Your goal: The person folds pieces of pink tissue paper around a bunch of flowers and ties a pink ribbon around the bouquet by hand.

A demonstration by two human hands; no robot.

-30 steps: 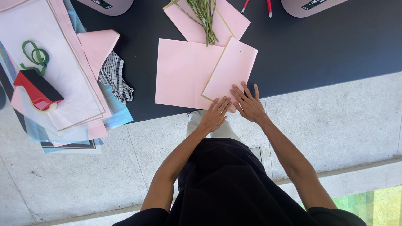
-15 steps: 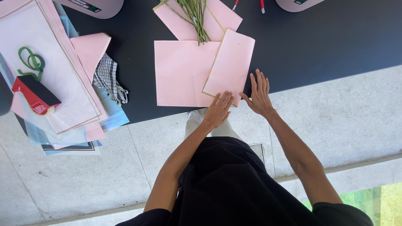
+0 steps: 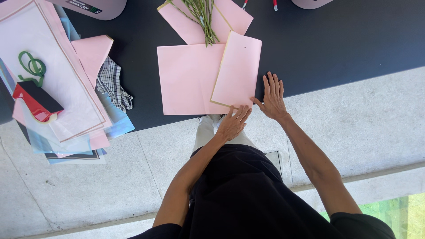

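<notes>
Pink paper sheets lie on a dark table (image 3: 336,40): a large square sheet (image 3: 188,79) and a narrower folded sheet (image 3: 237,71) overlapping its right side. My left hand (image 3: 233,123) rests with fingers spread at the bottom corner of the folded sheet, at the table's near edge. My right hand (image 3: 272,96) lies flat and open on the dark table just right of that sheet, its thumb touching the paper's corner. A bunch of green stems (image 3: 202,15) lies on another pink sheet (image 3: 201,20) behind.
At the left sits a stack of pink, white and blue papers (image 3: 57,88) with a green ribbon (image 3: 31,66), a red and black box (image 3: 37,101) and a checked cloth (image 3: 110,84). Grey rounded objects (image 3: 90,6) stand along the far edge. Concrete floor (image 3: 354,124) lies below.
My right hand has slid to the right, off the folded sheet and onto the bare table. My left hand has stayed at the sheet's bottom corner.
</notes>
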